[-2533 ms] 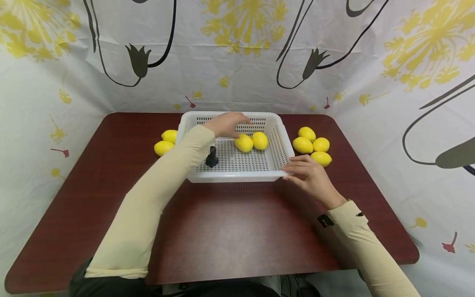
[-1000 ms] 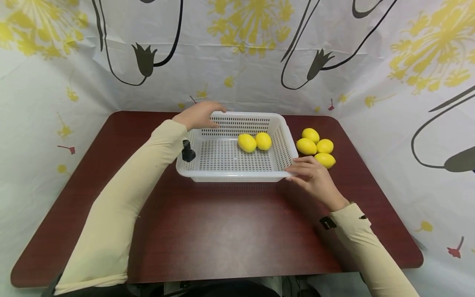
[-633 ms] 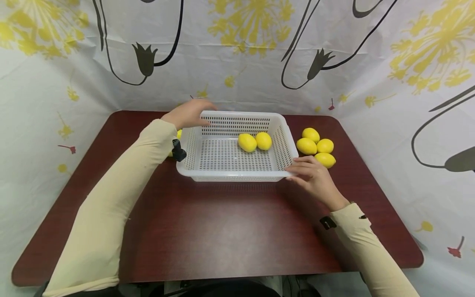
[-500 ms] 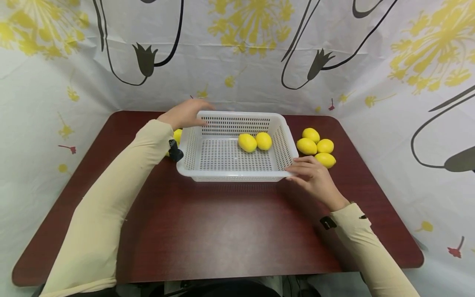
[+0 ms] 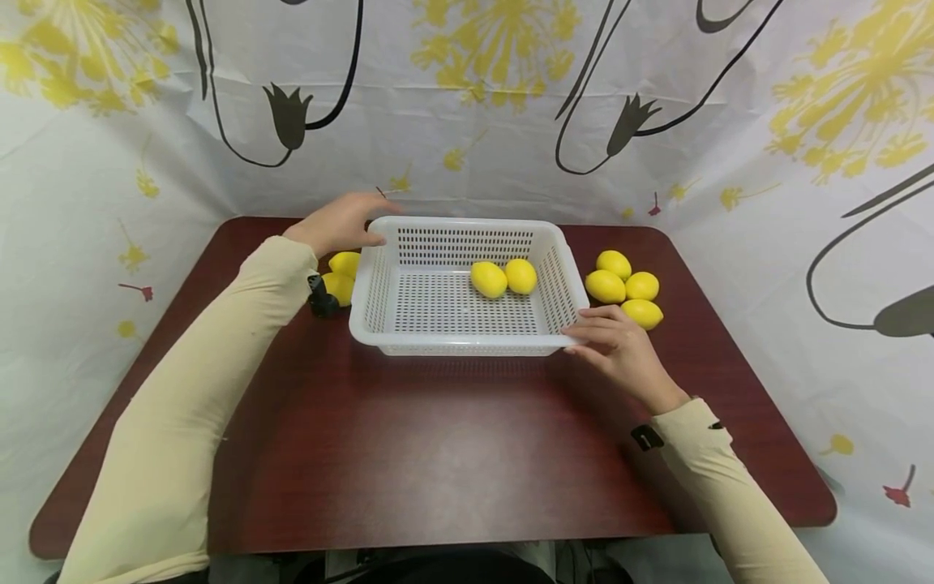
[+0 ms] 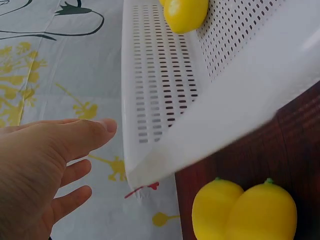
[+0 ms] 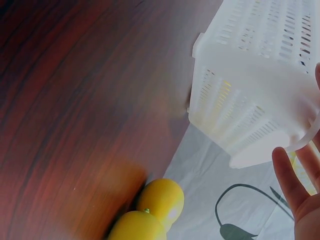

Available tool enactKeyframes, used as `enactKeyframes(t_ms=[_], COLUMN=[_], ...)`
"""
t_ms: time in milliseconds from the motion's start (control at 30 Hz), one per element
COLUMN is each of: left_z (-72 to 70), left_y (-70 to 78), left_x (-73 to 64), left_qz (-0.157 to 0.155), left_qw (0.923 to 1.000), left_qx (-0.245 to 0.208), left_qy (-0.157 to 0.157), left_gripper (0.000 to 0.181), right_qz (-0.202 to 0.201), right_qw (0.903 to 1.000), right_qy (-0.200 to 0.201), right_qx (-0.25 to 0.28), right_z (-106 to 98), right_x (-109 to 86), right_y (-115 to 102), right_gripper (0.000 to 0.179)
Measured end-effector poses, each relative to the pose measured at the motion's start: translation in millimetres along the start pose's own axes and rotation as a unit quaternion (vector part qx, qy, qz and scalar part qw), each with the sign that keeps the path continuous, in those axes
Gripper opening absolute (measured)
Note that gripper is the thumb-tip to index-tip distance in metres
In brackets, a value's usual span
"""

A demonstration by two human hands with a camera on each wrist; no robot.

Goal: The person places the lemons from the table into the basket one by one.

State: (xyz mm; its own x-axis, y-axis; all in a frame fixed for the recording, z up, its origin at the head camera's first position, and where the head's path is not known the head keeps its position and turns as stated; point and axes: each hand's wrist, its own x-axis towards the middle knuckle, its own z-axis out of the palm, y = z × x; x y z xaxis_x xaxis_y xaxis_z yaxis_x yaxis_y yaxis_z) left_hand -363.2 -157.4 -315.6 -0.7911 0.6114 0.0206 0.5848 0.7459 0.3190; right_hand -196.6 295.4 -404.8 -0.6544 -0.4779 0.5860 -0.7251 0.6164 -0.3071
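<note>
A white perforated plastic basket point(image 5: 467, 347) stands at the back middle of the table. Inside it, near the right, two yellow lemons point(image 5: 488, 279) lie side by side. My left hand point(image 5: 339, 223) hovers by the basket's back left corner, fingers extended and holding nothing. In the left wrist view its thumb point(image 6: 102, 131) points at the rim, with a gap between. Just below this hand, two more lemons point(image 5: 339, 287) rest against each other outside the basket. My right hand point(image 5: 619, 350) grips the front right corner of the rim, fingers on top and thumb lower at the outside.
Several lemons point(image 5: 606, 286) sit in a group right of the basket, close behind my right hand. The dark red-brown table point(image 5: 452, 454) meets a white patterned cloth point(image 5: 467, 186) at the back and sides. Small black devices point(image 5: 322, 297) are on both wrists.
My left hand has moved left from above the lemons inside the basket to its back left corner, uncovering the two lemons at the left. My right hand has stayed on the rim.
</note>
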Motion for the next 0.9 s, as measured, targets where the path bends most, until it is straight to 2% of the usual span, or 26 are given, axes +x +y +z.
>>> enactKeyframes(t_ms=[300,533,700,800,900], left_z=[-2.1,-1.5,-1.4,-0.9,0.5], left_y=[-11.3,-18.0,-23.6,-26.3,-28.3], left_x=[-8.9,-20.1,-29.2,-34.3,-39.3], left_qz=[0.0,-0.003,-0.013,-0.012,-0.016], left_qw=[0.9999,0.9998,0.9996,0.9994,0.9993], left_qx=[0.013,0.001,0.007,0.009,0.009], left_qy=[0.009,0.019,0.025,0.03,0.033], left_gripper=[0.056,0.055,0.055,0.054,0.053], right_qz=[-0.003,-0.008,-0.005,-0.002,0.001], right_qw=[1.0,0.9999,0.9999,0.9999,0.9999], right_qy=[0.002,0.004,0.003,0.001,0.0], right_qx=[0.006,0.01,0.011,0.011,0.01], right_z=[0,0,0,1,0], right_x=[0.1,-0.8,-1.2,-1.1,-1.0], right_y=[0,1,2,2,1], right_gripper=[0.044,0.033,0.042,0.034,0.036])
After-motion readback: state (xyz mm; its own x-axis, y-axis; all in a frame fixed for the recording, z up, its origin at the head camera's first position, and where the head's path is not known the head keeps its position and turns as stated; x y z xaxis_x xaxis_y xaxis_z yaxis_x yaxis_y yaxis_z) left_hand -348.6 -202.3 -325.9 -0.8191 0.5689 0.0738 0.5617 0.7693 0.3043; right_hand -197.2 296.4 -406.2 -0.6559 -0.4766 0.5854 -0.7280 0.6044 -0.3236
